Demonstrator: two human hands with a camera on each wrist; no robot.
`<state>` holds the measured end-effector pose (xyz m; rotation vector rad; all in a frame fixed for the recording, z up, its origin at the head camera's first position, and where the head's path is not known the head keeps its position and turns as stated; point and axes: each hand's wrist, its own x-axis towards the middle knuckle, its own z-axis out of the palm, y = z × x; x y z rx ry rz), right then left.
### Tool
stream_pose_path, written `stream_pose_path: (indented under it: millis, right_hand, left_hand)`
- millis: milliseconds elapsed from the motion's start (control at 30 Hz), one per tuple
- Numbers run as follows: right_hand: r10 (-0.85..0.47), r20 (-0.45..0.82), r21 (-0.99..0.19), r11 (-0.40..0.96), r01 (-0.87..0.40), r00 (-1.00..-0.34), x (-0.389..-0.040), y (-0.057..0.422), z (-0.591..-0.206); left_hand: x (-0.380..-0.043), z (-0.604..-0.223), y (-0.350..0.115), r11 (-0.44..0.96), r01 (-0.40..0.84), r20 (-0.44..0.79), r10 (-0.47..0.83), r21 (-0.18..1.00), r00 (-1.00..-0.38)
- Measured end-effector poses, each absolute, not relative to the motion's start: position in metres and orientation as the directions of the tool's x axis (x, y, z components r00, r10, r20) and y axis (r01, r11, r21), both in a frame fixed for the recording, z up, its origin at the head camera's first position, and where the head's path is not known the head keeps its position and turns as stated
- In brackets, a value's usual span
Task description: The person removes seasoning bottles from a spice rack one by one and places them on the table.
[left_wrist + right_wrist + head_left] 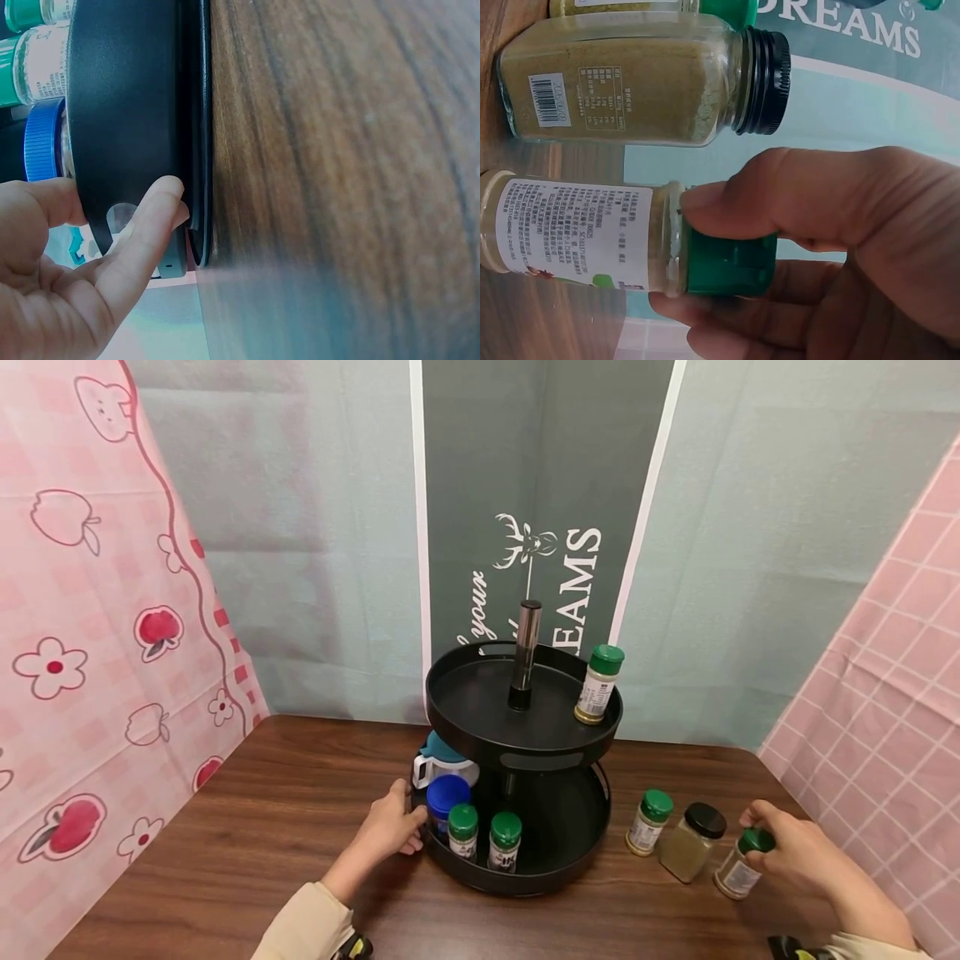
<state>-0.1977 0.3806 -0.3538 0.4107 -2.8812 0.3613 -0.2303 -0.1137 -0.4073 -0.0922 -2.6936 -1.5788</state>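
Note:
A black two-tier spice rack (517, 881) with round trays stands mid-table. My left hand (392, 821) holds its lower tray at the left side, thumb at the rim and a finger along the outer wall (124, 90). At the right, my right hand (798, 852) pinches the green cap of a spice jar (738, 875); the jar's white label (577, 232) faces the wrist camera. Beside it are a square black-capped glass jar (686, 852) of tan powder and another green-capped jar (645, 828). The right hand's far fingers are partly hidden behind the cap.
One green-capped jar (597, 689) stands on the upper tray. The lower tray holds a blue-lidded jar (448, 795), two small green-capped jars (462, 835) and a teal-lidded container with a white handle (442, 768). Cloth hangs behind and on both sides.

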Motion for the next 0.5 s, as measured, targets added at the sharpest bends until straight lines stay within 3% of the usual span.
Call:
stream_pose_path:
  millis: [500]
  right_hand:
    - [-0.227, 0.197, -0.248, 0.93, -0.273, -0.954, -0.1992, 0.3787, -0.3533]
  left_hand:
    - [-0.2307, -0.4078, -0.1132, 0.49, 0.052, 0.041, 0.034, 0.87, -0.999]
